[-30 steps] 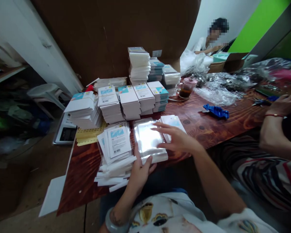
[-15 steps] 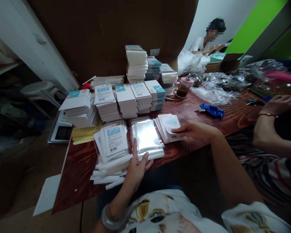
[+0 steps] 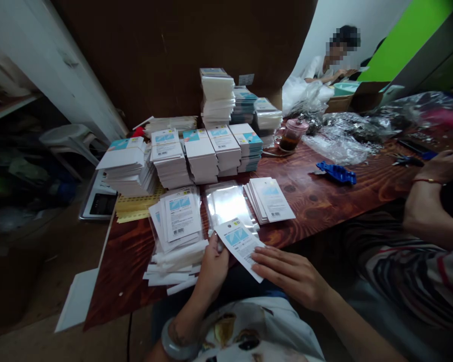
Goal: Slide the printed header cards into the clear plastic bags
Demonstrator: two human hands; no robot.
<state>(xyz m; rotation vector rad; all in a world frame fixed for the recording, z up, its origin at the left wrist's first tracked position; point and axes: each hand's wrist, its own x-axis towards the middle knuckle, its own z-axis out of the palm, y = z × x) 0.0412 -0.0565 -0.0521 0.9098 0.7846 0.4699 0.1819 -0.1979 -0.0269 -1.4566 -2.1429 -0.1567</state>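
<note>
Right hand (image 3: pixel 301 277) pinches white-and-blue rectangular paper card (image 3: pixel 238 245), fingers together; left hand (image 3: pixel 214 264) grip I cannot tell; gentle hold keeps card flat

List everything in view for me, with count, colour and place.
Held card: one, white and blue, between the hands
Loose cards: several, white and blue, right of the sleeves
Clear sleeves: pile, centre front
Sleeved cards: pile, white and blue, left front
Front card stacks: five, white and blue, middle row
Rear card stacks: three, white and blue, behind
Sheets: several, yellow, left edge
Mug: one, clear with pink lid, behind right
Tool-like object: one, blue, right
Plastic bags: uncounted, clear, far right
Stool: one, white, left floor
People: two, one behind, one at right
Left clutter: too dim to tell
Left grip: one, bare, card's left corner
Right grip: one, bare, card's right edge
</note>
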